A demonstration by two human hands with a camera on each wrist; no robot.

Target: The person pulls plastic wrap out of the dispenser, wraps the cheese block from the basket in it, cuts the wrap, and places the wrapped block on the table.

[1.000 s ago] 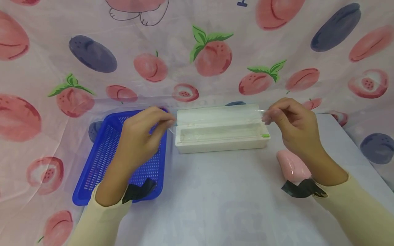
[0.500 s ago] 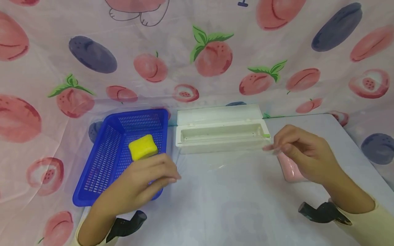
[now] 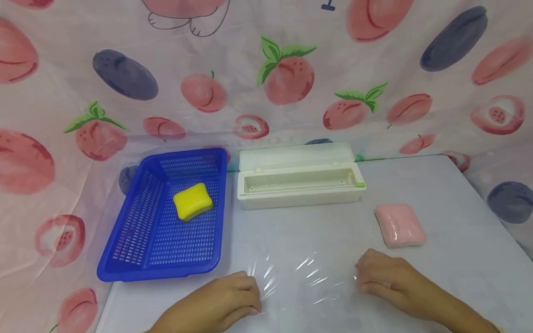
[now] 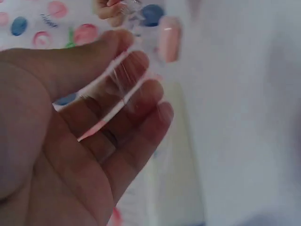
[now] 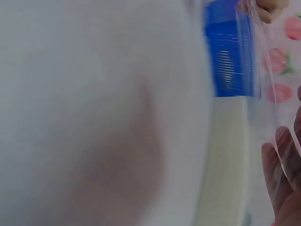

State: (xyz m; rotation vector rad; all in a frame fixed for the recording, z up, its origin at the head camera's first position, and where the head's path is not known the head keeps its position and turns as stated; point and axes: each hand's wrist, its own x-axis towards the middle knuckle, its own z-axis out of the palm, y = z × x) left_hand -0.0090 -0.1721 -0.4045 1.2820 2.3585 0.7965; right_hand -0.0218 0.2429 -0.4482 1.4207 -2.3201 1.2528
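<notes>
A sheet of clear cling film [image 3: 306, 282] stretches between my two hands low over the white table, its creases shining. My left hand [image 3: 216, 298] pinches its left edge; in the left wrist view, thumb and fingertips of that hand [image 4: 103, 108] meet on the film. My right hand [image 3: 395, 282] grips the opposite edge, fingers curled in. In the right wrist view the film [image 5: 256, 56] hangs as a clear sheet beside the fingers [image 5: 282, 155]. Beyond my right hand lies a shiny pink sponge-like block [image 3: 400, 225].
A long white cling film dispenser [image 3: 300, 201] stands at the back with its lid raised and a green slider at its right end. A blue perforated basket [image 3: 160, 273] at the left holds a yellow sponge [image 3: 193, 201]. Fruit-printed cloth [image 3: 287, 27] hangs behind the table.
Both hands have come back from the dispenser toward the near side of the table, drawing the film with them. The basket, dispenser and pink block have stayed in place.
</notes>
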